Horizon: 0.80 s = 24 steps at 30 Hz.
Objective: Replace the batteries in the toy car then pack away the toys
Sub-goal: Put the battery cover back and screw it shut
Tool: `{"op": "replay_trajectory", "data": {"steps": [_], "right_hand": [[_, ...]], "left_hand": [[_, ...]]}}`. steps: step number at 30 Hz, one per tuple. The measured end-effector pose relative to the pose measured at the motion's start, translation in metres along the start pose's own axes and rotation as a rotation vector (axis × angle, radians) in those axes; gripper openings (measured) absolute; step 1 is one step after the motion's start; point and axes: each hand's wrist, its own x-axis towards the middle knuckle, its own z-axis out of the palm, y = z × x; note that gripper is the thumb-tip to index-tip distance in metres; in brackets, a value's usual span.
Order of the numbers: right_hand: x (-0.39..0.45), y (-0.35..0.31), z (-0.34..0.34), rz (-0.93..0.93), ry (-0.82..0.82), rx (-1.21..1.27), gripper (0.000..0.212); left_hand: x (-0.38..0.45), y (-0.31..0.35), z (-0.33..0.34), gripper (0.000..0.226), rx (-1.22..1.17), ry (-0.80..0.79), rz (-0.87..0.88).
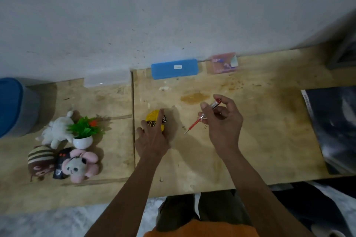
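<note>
A small yellow toy car (154,117) lies on the wooden table (250,140), near its middle. My left hand (152,138) rests on the car with straight fingers laid over it. To the right, my right hand (223,121) grips a red-and-clear screwdriver (194,123) by its handle, above the table, tip pointing down-left toward the car. At the left lie the soft toys: a white plush (55,131), a striped brown plush (41,160) and a pink-eared panda plush (79,165).
A potted fake plant (83,134) stands among the plush toys. A blue case (174,69), a pink box (223,62) and a clear lid (107,79) line the wall. A blue-lidded bin (15,106) stands far left, dark sheets (335,127) far right.
</note>
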Motion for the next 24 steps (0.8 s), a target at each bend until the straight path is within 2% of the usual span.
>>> {"op": "replay_trajectory", "data": {"steps": [8,14,19,24], "right_hand": [[0.02,0.007,-0.002,0.006,-0.042,-0.07,0.03],[0.025,0.01,0.004,0.019,-0.046,-0.079,0.03],[0.023,0.012,0.01,0.028,-0.051,-0.092,0.031],[0.013,0.012,0.019,0.038,-0.044,-0.122,0.032]], "left_hand": [[-0.001,0.007,0.005,0.081,0.08,-0.017,-0.016],[0.001,0.006,0.01,0.075,-0.019,-0.063,-0.041],[0.003,-0.009,0.01,0.069,-0.173,-0.085,0.005],[0.003,-0.017,0.011,0.067,-0.228,-0.103,0.051]]}}
